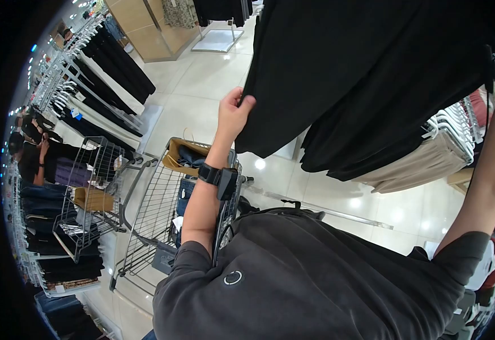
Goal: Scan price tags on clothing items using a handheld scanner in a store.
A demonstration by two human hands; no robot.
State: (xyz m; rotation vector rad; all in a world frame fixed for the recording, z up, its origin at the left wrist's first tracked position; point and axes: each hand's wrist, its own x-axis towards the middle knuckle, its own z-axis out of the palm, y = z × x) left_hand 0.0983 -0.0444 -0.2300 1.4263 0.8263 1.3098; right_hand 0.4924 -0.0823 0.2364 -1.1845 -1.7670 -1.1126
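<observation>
My left hand is closed on the side edge of a pair of black trousers, fingers and thumb pinching the cloth. The trousers hang down across the upper middle, wide and dark. Beside them to the right hang more black garments, whose folds run together. My right arm is raised along the right edge, and its hand is lost in the dark border beyond the wrist.
A wire shopping cart with a brown box and folded denim stands at my left. Another cart is farther left, near a person. Racks of trousers line the left. Beige trousers hang on white hangers at right.
</observation>
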